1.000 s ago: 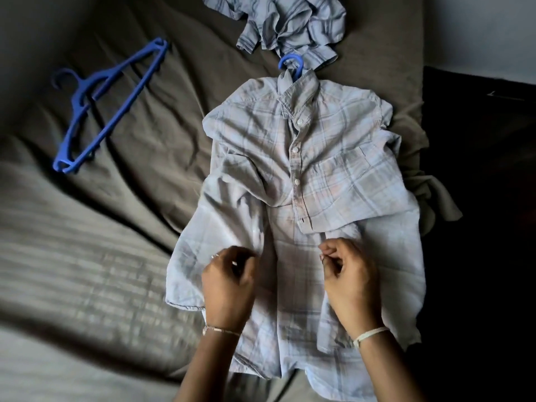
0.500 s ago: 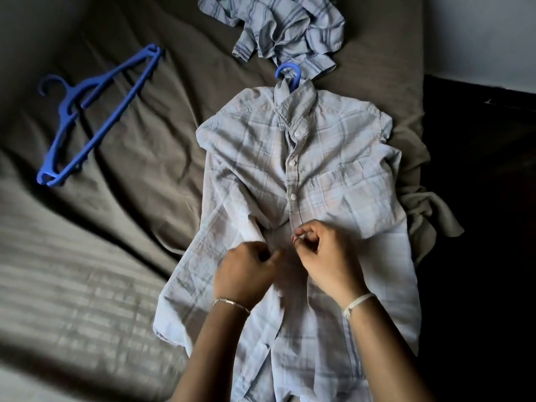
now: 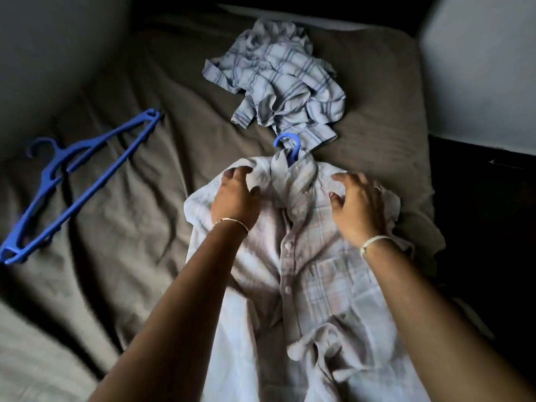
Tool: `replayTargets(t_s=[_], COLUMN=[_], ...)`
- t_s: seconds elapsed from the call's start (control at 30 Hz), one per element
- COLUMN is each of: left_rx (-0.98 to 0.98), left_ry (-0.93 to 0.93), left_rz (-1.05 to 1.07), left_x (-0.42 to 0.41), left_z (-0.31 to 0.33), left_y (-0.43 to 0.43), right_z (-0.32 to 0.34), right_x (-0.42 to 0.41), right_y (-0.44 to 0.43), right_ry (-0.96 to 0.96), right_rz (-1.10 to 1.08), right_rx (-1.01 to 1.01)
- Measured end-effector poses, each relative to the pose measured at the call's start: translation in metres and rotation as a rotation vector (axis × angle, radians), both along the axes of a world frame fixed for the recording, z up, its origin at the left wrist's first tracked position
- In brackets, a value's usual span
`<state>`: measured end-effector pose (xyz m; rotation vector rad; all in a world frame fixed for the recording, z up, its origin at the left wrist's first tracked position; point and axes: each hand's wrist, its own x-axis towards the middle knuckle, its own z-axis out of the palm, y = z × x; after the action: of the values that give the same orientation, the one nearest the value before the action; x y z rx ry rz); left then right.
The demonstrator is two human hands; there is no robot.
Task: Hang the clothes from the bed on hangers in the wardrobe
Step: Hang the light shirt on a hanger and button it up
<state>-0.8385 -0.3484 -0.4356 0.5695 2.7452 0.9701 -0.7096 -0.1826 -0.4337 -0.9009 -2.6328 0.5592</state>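
A pale checked shirt point(image 3: 307, 274) lies buttoned on the grey-brown bed point(image 3: 139, 216), with the blue hook of a hanger point(image 3: 287, 145) sticking out of its collar. My left hand point(image 3: 236, 198) rests on the shirt's left shoulder, fingers curled over the cloth. My right hand point(image 3: 358, 207) hovers at the right shoulder with fingers spread; whether it touches the cloth is unclear. A second, crumpled blue-striped shirt point(image 3: 278, 79) lies beyond the collar.
A spare blue hanger point(image 3: 78, 181) lies flat on the bed at the left. A pale wall point(image 3: 481, 65) stands at the right, with dark floor below it beside the bed's right edge.
Both hands left the button placket near the shirt's middle and moved up to its shoulders. The camera moved closer and the shirt front now lies shut.
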Motion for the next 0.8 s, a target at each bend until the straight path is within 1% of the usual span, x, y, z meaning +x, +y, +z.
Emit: replayTargets(t_s=[0.07,0.13,0.2,0.27,0.33,0.4,0.47,0.57,0.7,0.77,0.8], left_rx=[-0.097,-0.219,-0.282,-0.348,-0.434,-0.371,-0.328,-0.283,-0.136,-0.114,-0.107], left_ry=[0.004,-0.063,-0.136,-0.114,0.009,0.087,0.155,0.288,0.436,0.458,0.450], left_rz=[-0.083,-0.156,-0.167,-0.177,-0.254,-0.250,-0.189,-0.128,-0.019,0.015,0.030], left_x=[-0.029,-0.049,-0.062,-0.068,-0.072,-0.074,-0.080,-0.099,-0.137,-0.156,-0.166], left_z=[-0.005,-0.013,-0.019,-0.022,-0.023,-0.014,0.003,0.037,0.084,0.102,0.108], left_y=[0.013,0.022,0.028,0.029,0.030,0.036,0.048,0.078,0.124,0.144,0.155], right_z=[-0.005,-0.011,-0.014,-0.012,-0.006,0.004,0.020,0.053,0.101,0.116,0.119], right_x=[-0.018,-0.028,-0.032,-0.035,-0.037,-0.044,-0.057,-0.083,-0.129,-0.151,-0.162], right_y=[0.031,0.055,0.069,0.078,0.084,0.093,0.108,0.137,0.179,0.194,0.201], right_ry=[-0.215,-0.402,-0.465,-0.458,-0.441,-0.432,-0.381,-0.186,-0.003,0.046,0.041], right_rz=[0.010,0.043,0.117,0.202,0.284,0.313,0.302,0.292,0.267,0.263,0.254], right_rx=[0.085,0.102,0.069,0.027,-0.015,-0.034,-0.011,0.016,0.167,0.274,0.335])
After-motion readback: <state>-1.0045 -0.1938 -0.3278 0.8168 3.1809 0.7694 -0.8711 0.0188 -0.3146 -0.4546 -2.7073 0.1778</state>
